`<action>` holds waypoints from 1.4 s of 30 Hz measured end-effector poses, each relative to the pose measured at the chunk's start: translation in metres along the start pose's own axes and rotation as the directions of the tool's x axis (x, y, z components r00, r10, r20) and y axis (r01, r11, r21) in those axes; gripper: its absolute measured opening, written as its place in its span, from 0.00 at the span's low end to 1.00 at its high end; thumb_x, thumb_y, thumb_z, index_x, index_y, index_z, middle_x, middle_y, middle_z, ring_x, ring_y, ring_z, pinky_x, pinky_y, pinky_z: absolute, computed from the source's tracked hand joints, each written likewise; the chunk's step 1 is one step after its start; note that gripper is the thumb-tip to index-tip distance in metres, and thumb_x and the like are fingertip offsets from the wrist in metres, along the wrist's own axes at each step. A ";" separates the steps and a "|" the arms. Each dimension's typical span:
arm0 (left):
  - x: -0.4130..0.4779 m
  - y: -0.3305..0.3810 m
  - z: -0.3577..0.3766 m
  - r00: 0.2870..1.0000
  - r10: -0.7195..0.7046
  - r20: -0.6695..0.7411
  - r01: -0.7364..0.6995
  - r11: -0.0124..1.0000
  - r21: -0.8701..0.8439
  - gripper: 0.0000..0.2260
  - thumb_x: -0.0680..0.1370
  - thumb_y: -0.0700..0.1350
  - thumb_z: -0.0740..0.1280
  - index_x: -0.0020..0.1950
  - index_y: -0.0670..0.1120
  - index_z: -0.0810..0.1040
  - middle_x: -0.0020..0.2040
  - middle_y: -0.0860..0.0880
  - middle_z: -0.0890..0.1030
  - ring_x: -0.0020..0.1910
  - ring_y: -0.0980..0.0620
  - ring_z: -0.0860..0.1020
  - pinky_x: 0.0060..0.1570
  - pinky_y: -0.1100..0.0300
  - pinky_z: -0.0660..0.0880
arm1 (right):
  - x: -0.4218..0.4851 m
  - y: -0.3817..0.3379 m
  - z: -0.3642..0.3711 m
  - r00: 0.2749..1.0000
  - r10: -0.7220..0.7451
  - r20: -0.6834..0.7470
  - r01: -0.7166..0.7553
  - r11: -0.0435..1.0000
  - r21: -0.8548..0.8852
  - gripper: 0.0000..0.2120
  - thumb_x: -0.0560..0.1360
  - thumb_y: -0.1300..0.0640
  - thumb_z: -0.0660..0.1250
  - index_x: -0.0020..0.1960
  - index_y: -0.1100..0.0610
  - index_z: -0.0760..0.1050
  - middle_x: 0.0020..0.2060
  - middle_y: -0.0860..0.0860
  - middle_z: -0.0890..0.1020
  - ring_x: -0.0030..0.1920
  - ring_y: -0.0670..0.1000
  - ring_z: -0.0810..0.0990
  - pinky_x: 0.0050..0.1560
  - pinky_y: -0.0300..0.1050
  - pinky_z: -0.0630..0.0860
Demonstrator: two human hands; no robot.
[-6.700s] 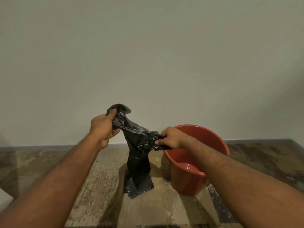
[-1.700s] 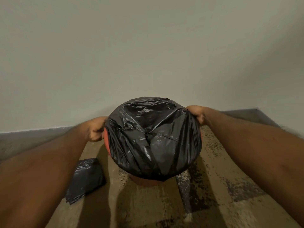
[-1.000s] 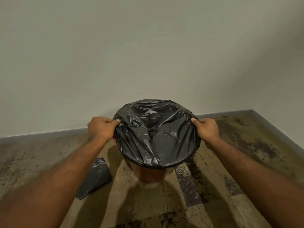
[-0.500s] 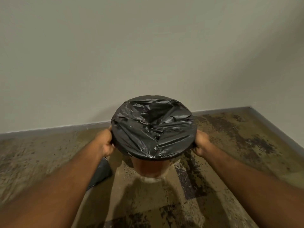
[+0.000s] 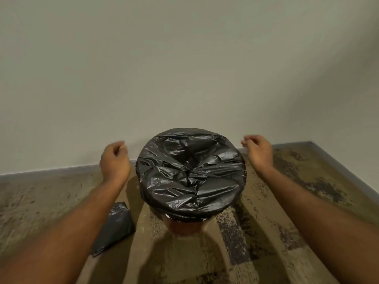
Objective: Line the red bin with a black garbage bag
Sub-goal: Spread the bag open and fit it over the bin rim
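The black garbage bag (image 5: 190, 173) is stretched over the mouth of the red bin (image 5: 184, 227) and folded down around its rim; only the bin's lower wall shows beneath the plastic. The bag sags a little into the middle. My left hand (image 5: 114, 160) hovers just left of the bin, fingers loosely curled, holding nothing. To the right of the rim floats my right hand (image 5: 259, 151), also apart from the bag, with fingers loosely bent and nothing in it.
A folded pack of black bags (image 5: 114, 226) lies on the floor left of the bin, partly under my left forearm. The bin stands on a worn patterned rug (image 5: 266, 232) close to a plain wall (image 5: 184, 68) with a grey baseboard.
Both hands have let go of the bag's edge and lifted up and away from the bin's sides. The bag stays folded over the rim.
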State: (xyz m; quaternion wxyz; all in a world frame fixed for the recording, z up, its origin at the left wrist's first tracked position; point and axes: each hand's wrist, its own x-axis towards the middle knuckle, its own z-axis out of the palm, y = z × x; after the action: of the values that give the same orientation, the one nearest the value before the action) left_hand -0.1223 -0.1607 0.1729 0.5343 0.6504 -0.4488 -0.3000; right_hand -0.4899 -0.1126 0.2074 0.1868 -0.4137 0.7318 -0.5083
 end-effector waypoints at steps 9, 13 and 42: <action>0.013 0.045 0.052 0.809 0.116 0.576 -0.429 0.786 0.445 0.20 0.82 0.47 0.61 0.73 0.44 0.69 0.70 0.41 0.75 0.66 0.41 0.74 0.65 0.52 0.68 | 0.040 -0.033 0.059 0.769 -0.089 0.634 0.466 0.756 -0.459 0.23 0.81 0.50 0.60 0.74 0.56 0.68 0.71 0.56 0.73 0.69 0.58 0.72 0.68 0.48 0.66; 0.024 0.036 0.052 0.824 -0.060 0.563 -0.216 0.887 0.409 0.16 0.82 0.52 0.59 0.62 0.43 0.77 0.58 0.40 0.82 0.49 0.43 0.82 0.55 0.51 0.75 | 0.054 -0.026 0.065 0.781 0.009 0.624 0.357 0.814 -0.459 0.25 0.82 0.42 0.56 0.66 0.60 0.76 0.65 0.59 0.78 0.64 0.59 0.76 0.62 0.47 0.70; 0.007 0.050 0.024 0.919 0.065 0.389 -0.194 0.933 0.304 0.30 0.78 0.62 0.63 0.75 0.47 0.66 0.73 0.44 0.72 0.69 0.43 0.72 0.65 0.49 0.68 | 0.061 -0.053 0.053 0.875 -0.015 0.484 0.352 0.708 -0.613 0.41 0.74 0.33 0.64 0.73 0.64 0.65 0.69 0.62 0.74 0.66 0.61 0.75 0.61 0.50 0.71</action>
State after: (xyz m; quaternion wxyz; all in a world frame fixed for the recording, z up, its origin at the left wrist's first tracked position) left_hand -0.1536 -0.1784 0.2152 0.3394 0.6315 -0.6290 -0.3005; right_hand -0.4672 -0.1994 0.2419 0.1299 -0.6303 0.7574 -0.1104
